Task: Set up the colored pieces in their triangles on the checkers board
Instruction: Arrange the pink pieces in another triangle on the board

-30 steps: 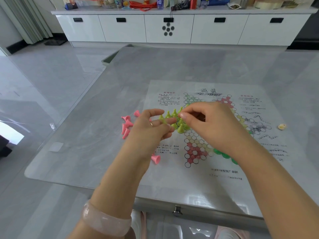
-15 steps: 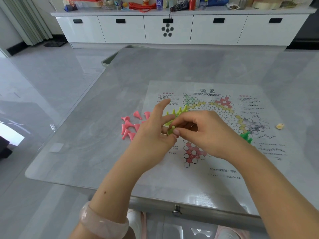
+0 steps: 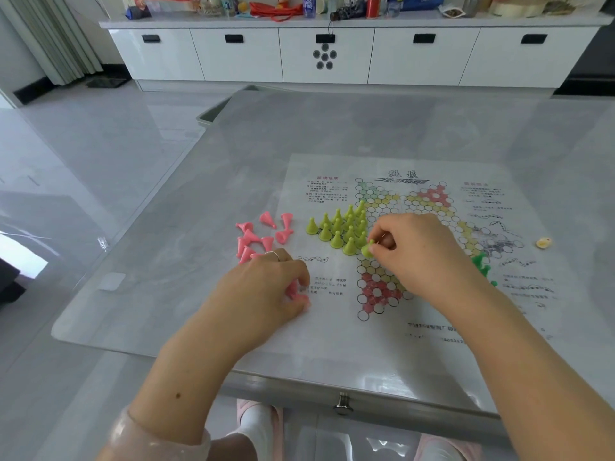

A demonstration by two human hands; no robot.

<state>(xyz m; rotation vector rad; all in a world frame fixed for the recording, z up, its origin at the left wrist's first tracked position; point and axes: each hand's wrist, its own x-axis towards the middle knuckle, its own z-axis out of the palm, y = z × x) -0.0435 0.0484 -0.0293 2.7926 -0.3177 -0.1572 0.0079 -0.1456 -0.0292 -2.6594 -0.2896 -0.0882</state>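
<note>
So the right hand [image 3: 422, 251] pinched a lime piece [image 3: 367, 249] at the board [image 3: 392, 294], while the left hand [image 3: 266, 291] curled around pink pieces [image 3: 298, 294] on the table [image 3: 186, 234].

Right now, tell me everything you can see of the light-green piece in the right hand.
The light-green piece is a small cone with a knob on top, seemingly glossy plastic. It tilts, pinched at the knob by the right hand, at the near end of the standing light-green cluster, over the printed board sheet.
</note>
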